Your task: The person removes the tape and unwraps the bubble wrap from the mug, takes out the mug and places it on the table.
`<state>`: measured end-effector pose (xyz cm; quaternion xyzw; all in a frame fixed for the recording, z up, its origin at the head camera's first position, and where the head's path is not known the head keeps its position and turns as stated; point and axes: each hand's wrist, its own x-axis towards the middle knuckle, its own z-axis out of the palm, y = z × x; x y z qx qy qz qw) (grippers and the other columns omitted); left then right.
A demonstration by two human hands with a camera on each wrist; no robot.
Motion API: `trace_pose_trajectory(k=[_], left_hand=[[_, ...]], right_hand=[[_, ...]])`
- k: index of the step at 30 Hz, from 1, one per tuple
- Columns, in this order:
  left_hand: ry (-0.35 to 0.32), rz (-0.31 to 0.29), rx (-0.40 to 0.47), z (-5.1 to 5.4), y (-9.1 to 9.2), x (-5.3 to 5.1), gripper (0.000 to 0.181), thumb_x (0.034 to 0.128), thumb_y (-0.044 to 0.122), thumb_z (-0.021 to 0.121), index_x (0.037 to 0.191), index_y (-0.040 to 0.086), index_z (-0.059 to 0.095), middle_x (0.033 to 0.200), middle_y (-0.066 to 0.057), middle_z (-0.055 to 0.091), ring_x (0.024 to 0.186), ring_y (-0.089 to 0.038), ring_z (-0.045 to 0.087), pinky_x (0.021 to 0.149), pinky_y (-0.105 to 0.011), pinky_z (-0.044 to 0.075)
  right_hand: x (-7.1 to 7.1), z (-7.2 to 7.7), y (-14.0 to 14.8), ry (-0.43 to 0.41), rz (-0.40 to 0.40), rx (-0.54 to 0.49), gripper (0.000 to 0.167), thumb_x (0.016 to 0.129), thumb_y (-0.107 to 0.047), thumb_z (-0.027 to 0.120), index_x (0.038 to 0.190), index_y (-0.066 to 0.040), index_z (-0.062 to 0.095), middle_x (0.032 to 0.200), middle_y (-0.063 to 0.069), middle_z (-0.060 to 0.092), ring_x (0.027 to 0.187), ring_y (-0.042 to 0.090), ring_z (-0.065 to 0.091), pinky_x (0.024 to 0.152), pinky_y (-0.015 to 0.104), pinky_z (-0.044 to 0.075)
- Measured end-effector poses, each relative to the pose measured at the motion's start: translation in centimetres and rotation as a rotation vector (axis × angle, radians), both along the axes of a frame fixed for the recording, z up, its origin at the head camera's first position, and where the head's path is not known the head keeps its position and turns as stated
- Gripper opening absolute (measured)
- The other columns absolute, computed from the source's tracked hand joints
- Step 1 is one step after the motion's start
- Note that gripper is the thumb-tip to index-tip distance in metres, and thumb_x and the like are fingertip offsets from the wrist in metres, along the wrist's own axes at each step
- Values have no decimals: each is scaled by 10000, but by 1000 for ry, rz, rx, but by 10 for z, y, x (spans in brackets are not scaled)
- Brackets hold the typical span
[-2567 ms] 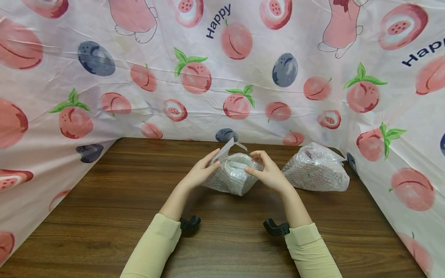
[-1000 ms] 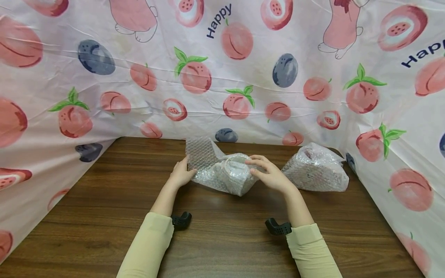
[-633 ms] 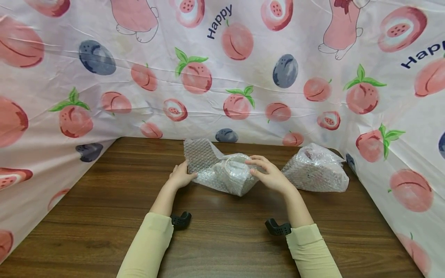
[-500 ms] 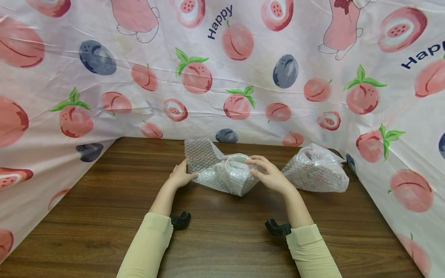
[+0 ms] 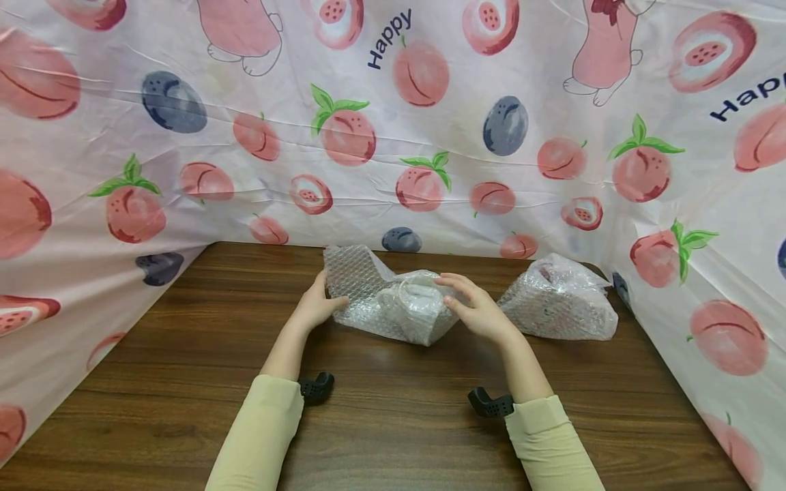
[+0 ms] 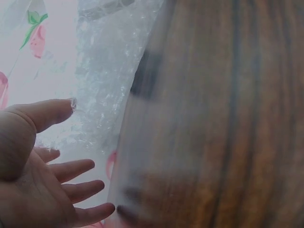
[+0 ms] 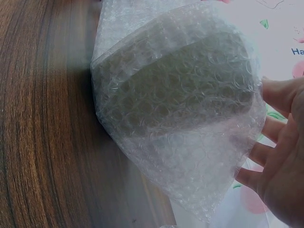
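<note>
Pale yellow sleeves (image 5: 258, 429) and black wrist mounts (image 5: 489, 404) stand out near, against a dark brown table (image 5: 184, 382) streaked with wood grain. Bubble-patterned wrap (image 5: 353, 273) gleams clear and whitish, matching the bundle (image 5: 559, 307) at right; far, a white cloth (image 5: 457, 133) carries pink peaches (image 5: 420, 73), green leaves (image 5: 351, 106) and blue-grey ovals (image 5: 505, 125).

Both sleeved arms (image 5: 259, 426) stretch from near toward far, and there's the left hand (image 5: 313, 304), fingers spread, thumb out rightward! Over on the right, the right hand (image 5: 475, 310) angles left, thumb and fingers parted.

"Happy" (image 5: 389, 39) on the fruit-print cloth (image 5: 454, 123)
</note>
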<state>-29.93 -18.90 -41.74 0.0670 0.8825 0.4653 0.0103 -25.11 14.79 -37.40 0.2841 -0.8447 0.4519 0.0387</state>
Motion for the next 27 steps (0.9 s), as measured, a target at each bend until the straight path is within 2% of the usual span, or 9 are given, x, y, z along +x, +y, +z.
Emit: trace_pose_trajectory(k=[5,10,16,22,27], left_hand=[[56,22,25,4,0,-1,873,917,187,642,1528,23,41,1488,-315,236,1349,-447,262,1059,-558,261],[129,54,82,8,2,-1,894,900,164,662,1537,65,42,1479,-287,282,1323,-428,324,1048,-539,296],[230,117,117,18,6,2,921,874,131,691,1543,97,59,1475,-266,300,1336,-417,302,1062,-547,260],[386,121,71,29,9,6,842,840,113,724,1515,51,224,1494,-240,280,1369,-393,244,1091,-540,201],[443,99,46,37,13,10,732,847,111,722,1472,41,346,1502,-221,271,1385,-378,212,1088,-560,191]], right_hand=[[0,0,1,-1,-13,27,367,990,-111,534,1356,-76,536,1478,103,383,1365,321,307,1060,558,262],[-1,0,1,12,-15,39,356,994,-110,523,1350,-94,543,1480,85,386,1368,300,307,1066,545,258],[-2,-1,3,21,-11,37,358,997,-94,514,1354,-88,536,1487,79,380,1369,298,307,1066,540,265],[-2,1,2,50,-28,57,357,991,-99,526,1348,-79,541,1477,90,399,1366,291,317,1074,514,267],[2,5,1,59,-49,86,360,988,-116,538,1345,-69,542,1466,101,411,1355,302,336,1062,513,291]])
